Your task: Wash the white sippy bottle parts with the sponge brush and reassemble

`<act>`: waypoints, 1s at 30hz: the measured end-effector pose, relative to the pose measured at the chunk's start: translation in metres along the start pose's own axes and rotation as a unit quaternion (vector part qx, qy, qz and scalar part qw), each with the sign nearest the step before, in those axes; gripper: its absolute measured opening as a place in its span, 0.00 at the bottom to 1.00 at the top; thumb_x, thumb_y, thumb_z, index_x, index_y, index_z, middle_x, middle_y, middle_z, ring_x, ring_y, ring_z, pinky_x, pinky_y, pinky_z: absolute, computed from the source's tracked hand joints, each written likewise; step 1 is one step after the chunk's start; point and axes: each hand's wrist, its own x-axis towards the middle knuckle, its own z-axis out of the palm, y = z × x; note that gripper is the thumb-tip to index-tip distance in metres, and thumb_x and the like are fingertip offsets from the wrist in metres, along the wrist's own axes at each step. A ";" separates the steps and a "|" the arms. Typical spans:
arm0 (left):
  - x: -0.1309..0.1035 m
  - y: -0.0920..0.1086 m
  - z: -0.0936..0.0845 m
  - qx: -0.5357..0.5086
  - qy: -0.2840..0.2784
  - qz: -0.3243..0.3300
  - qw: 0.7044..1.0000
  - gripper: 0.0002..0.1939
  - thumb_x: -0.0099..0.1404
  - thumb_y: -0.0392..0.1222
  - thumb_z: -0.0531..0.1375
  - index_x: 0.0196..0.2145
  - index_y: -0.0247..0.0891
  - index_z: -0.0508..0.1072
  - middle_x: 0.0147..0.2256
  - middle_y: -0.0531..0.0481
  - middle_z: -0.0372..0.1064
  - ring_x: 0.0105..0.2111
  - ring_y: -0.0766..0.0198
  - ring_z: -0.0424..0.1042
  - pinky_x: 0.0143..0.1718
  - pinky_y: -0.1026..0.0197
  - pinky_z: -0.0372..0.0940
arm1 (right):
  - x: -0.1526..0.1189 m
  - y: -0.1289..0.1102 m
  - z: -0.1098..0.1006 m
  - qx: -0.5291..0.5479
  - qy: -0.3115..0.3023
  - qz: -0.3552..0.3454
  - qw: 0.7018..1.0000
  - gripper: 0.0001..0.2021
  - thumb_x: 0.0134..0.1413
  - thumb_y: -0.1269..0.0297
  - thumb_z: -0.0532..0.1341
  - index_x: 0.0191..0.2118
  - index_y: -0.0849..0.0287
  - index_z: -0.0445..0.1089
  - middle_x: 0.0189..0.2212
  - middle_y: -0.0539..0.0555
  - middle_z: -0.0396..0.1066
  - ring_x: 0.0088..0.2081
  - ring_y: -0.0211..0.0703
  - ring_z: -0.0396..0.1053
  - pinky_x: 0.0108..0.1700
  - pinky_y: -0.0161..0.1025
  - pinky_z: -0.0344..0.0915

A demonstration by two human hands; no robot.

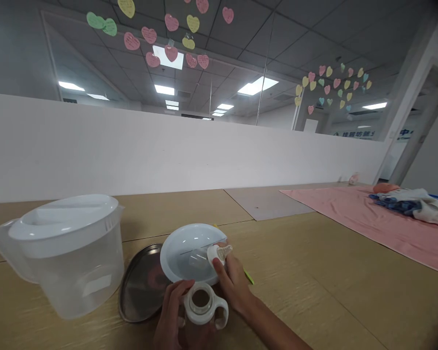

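My left hand (173, 311) is wrapped round the side of a baby bottle (200, 316), which stands upright with its mouth uncovered and has white handles. Just above and to the right, my right hand (233, 279) grips a white bottle cap with a clear nipple (219, 253), held over the right side of a white bowl (173, 248). Inside the bowl lies a clear piece (198, 258), partly hidden behind the cap. A dark metal tray (140, 291) sits to the left of the bowl, partly beneath it.
A large lidded plastic pitcher (80, 272) stands at the left. Beside the bowl a thin green object (248, 277) pokes out. At the right, a pink cloth (336, 214) bears a heap of clothes (412, 204). A white wall (190, 155) runs behind the table (306, 301).
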 end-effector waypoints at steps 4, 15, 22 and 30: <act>0.000 0.000 -0.002 0.003 -0.005 0.004 1.000 0.28 0.53 0.63 0.56 0.42 0.38 0.65 0.41 0.42 0.63 0.37 0.56 0.69 0.37 0.56 0.67 | 0.001 -0.005 -0.002 -0.034 -0.049 -0.050 0.997 0.13 0.60 0.56 0.51 0.41 0.57 0.68 0.39 0.54 0.72 0.46 0.47 0.65 0.56 0.46 0.55; 0.001 -0.005 0.000 0.002 -0.002 0.031 1.000 0.26 0.55 0.61 0.56 0.42 0.38 0.64 0.40 0.42 0.63 0.39 0.55 0.68 0.39 0.55 0.67 | 0.005 -0.010 -0.003 -0.085 -0.026 -0.093 0.992 0.12 0.59 0.55 0.52 0.33 0.56 0.66 0.30 0.52 0.70 0.36 0.43 0.66 0.55 0.50 0.52; 0.001 -0.008 0.000 -0.004 0.005 0.031 0.999 0.26 0.52 0.60 0.60 0.41 0.38 0.66 0.39 0.44 0.64 0.37 0.55 0.68 0.39 0.56 0.66 | 0.002 -0.003 -0.001 -0.033 0.026 -0.050 0.998 0.14 0.60 0.55 0.50 0.35 0.60 0.66 0.32 0.54 0.69 0.35 0.43 0.66 0.38 0.39 0.62; 0.000 -0.006 0.001 0.017 -0.002 0.027 0.999 0.26 0.53 0.59 0.60 0.42 0.39 0.64 0.40 0.43 0.62 0.39 0.55 0.68 0.39 0.56 0.67 | -0.001 -0.002 0.003 0.003 0.021 -0.041 0.999 0.14 0.59 0.57 0.52 0.46 0.60 0.64 0.41 0.57 0.69 0.43 0.44 0.67 0.45 0.38 0.64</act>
